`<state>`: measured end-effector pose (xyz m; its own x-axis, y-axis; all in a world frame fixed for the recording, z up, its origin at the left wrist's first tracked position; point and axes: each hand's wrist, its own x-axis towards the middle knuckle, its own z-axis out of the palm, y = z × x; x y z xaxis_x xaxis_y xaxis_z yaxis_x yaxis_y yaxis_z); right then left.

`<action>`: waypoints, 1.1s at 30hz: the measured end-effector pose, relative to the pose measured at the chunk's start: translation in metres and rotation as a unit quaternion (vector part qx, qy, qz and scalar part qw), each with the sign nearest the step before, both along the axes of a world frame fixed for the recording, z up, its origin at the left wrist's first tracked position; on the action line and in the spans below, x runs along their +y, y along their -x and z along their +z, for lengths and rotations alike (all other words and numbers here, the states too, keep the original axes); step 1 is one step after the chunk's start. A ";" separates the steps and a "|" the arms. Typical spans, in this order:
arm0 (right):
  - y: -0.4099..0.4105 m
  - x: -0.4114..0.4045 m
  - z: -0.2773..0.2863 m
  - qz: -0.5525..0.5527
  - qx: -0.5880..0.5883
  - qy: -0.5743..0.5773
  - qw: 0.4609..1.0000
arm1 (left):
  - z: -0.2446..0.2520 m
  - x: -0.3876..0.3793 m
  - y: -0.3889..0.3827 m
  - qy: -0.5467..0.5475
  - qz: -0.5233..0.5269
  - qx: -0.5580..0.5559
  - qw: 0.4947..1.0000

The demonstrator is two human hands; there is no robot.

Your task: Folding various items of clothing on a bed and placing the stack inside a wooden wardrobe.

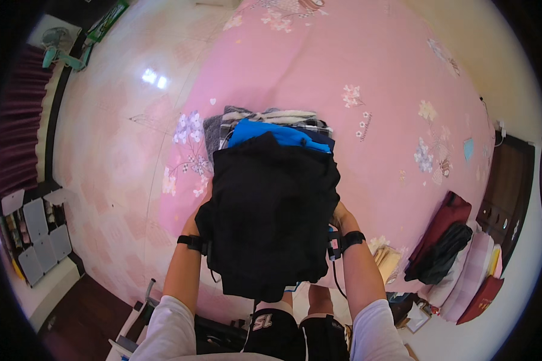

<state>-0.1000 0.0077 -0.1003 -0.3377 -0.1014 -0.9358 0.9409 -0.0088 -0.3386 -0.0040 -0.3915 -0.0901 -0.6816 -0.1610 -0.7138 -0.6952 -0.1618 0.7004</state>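
A stack of folded clothes is between my two hands, in front of my body. Its top piece is a large black garment (271, 203), with a bright blue garment (271, 135) showing past the far edge. Beyond the blue one, a black-and-white plaid cloth (275, 117) and a dark grey cloth (212, 131) stick out. My left hand (206, 196) holds the left side of the stack, its fingers mostly covered by black fabric. On the right side, my right hand (339, 213) grips the stack, fingertips hidden underneath.
A bed with a pink floral sheet (388, 58) spreads ahead and right. Dark red and black clothes (442, 243) lie at its right end beside striped pillows (469, 266). Tiled floor (113, 144) runs along the left, with a fan (58, 49) and a white-door cabinet (40, 234).
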 end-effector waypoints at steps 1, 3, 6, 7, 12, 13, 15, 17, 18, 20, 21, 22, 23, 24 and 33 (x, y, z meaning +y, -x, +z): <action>0.000 0.004 -0.004 0.021 -0.022 0.012 0.999 | 0.008 0.003 -0.003 -0.060 0.024 -0.018 0.998; -0.004 -0.017 0.007 0.041 -0.048 0.042 0.997 | 0.026 -0.008 -0.016 -0.113 0.064 -0.058 0.990; -0.007 -0.045 0.055 0.077 -0.010 0.097 0.992 | 0.048 -0.013 -0.030 -0.139 0.103 -0.087 0.981; -0.011 -0.047 0.063 0.071 -0.001 0.105 0.992 | 0.056 -0.012 -0.032 -0.141 0.109 -0.088 0.980; -0.044 -0.029 0.112 0.010 0.055 0.110 0.992 | 0.120 0.009 -0.049 -0.210 0.019 -0.067 0.975; -0.052 -0.022 0.126 -0.009 0.067 0.112 0.991 | 0.131 0.012 -0.059 -0.161 -0.031 0.009 0.986; -0.087 0.005 0.159 -0.068 0.088 0.095 0.989 | 0.171 0.011 -0.061 0.092 -0.259 0.058 0.960; -0.131 0.051 0.196 -0.126 0.110 0.076 0.983 | 0.218 0.045 -0.060 0.331 -0.405 0.064 0.850; -0.149 0.055 0.206 -0.146 0.129 0.071 0.978 | 0.230 0.053 -0.057 0.300 -0.379 0.086 0.871; -0.181 0.072 0.228 -0.193 0.172 0.065 0.964 | 0.247 0.077 -0.043 0.230 -0.323 0.124 0.910; -0.190 0.074 0.236 -0.207 0.200 0.064 0.955 | 0.254 0.096 -0.029 0.192 -0.314 0.141 0.919; -0.184 0.064 0.236 -0.208 0.229 0.091 0.946 | 0.271 0.104 -0.019 0.182 -0.281 0.156 0.929; -0.181 0.068 0.241 -0.217 0.257 0.103 0.936 | 0.286 0.133 -0.002 0.162 -0.274 0.172 0.932; -0.181 0.071 0.248 -0.229 0.284 0.105 0.925 | 0.301 0.164 0.013 0.147 -0.282 0.190 0.929; -0.287 0.200 0.287 -0.453 0.377 0.032 0.807 | 0.373 0.392 0.044 0.009 -0.509 0.241 0.826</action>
<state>0.1867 0.2072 0.1870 -0.7715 0.4667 -0.4324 0.0656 -0.6176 -0.7837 -0.0477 0.0007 0.2826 -0.6748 0.6629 -0.3243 -0.1051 0.3486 0.9313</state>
